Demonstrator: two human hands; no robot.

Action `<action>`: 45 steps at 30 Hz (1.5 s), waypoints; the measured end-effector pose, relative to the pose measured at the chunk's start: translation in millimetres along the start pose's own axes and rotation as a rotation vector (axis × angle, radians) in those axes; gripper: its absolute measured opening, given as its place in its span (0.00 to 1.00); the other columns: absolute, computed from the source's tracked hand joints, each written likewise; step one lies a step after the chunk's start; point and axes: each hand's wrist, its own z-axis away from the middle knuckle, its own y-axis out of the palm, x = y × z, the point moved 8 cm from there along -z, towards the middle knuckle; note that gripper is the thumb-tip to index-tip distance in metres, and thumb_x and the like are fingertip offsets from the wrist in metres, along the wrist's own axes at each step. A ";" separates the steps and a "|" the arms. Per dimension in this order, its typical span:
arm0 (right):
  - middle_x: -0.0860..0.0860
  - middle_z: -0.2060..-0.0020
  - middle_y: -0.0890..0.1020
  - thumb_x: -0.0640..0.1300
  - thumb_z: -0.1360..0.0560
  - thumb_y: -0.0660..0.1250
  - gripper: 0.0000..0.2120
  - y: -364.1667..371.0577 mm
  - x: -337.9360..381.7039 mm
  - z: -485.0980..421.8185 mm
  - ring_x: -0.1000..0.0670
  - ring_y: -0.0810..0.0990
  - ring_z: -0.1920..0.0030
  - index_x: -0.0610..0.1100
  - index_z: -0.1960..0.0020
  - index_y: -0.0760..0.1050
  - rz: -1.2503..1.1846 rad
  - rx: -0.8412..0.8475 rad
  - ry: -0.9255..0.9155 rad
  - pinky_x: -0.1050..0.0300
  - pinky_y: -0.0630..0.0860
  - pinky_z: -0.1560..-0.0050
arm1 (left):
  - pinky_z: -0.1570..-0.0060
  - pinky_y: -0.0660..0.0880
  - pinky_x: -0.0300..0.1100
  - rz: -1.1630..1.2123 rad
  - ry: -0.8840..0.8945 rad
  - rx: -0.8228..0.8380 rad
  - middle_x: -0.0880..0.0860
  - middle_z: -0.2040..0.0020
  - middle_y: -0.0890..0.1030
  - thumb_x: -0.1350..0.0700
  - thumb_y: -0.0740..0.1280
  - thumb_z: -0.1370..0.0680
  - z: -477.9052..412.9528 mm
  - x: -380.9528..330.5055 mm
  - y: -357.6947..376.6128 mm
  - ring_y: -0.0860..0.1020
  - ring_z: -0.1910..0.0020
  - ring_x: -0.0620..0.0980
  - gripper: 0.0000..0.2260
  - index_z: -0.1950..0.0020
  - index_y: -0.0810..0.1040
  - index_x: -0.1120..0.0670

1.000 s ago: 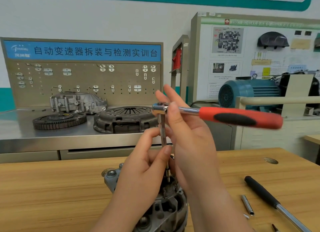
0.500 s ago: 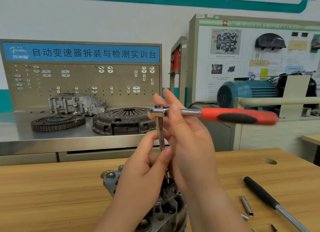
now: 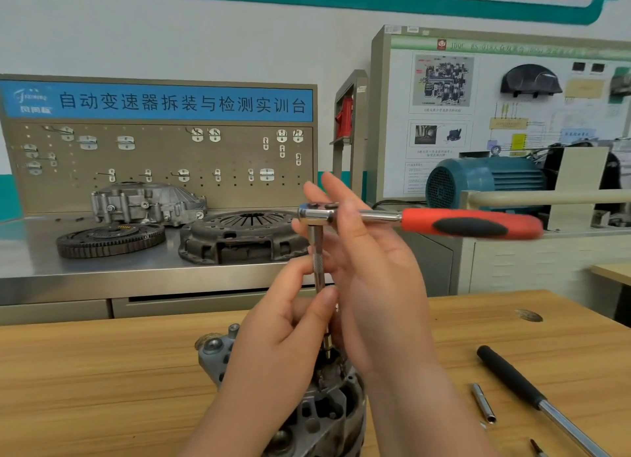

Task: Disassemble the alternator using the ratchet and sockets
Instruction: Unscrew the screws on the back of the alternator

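The grey alternator (image 3: 321, 419) stands on the wooden table (image 3: 85, 388), its near part cut off by the bottom edge. A ratchet (image 3: 471, 223) with a red and black handle points right. From its chrome head a thin extension bar (image 3: 317, 251) runs down to the alternator's top. My left hand (image 3: 276, 347) pinches the bar low down between thumb and forefinger. My right hand (image 3: 375, 286) holds the ratchet head, thumb across the front and straight fingers behind it. The bar's tip is partly hidden between my hands.
On the table at right lie a black-handled tool (image 3: 512, 381), a small socket (image 3: 483, 403) and a tiny bit (image 3: 536, 448). Behind, a steel bench (image 3: 34, 251) carries a flywheel (image 3: 109, 240), a clutch cover (image 3: 239, 238) and a housing (image 3: 146, 202). A blue motor (image 3: 485, 180) stands at right.
The ratchet handle has drifted slightly to the left and is a little blurred. Both hands keep the same hold on bar and ratchet head.
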 end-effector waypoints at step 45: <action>0.51 0.48 0.86 0.58 0.25 0.63 0.17 5.9 -4.3 0.3 0.49 0.85 0.52 0.51 0.42 0.79 -0.110 0.015 0.065 0.63 0.80 0.53 | 0.64 0.68 0.50 0.065 0.015 0.012 0.64 0.66 0.79 0.39 0.64 0.28 0.3 -1.1 1.5 0.71 0.70 0.59 0.14 0.44 0.78 0.40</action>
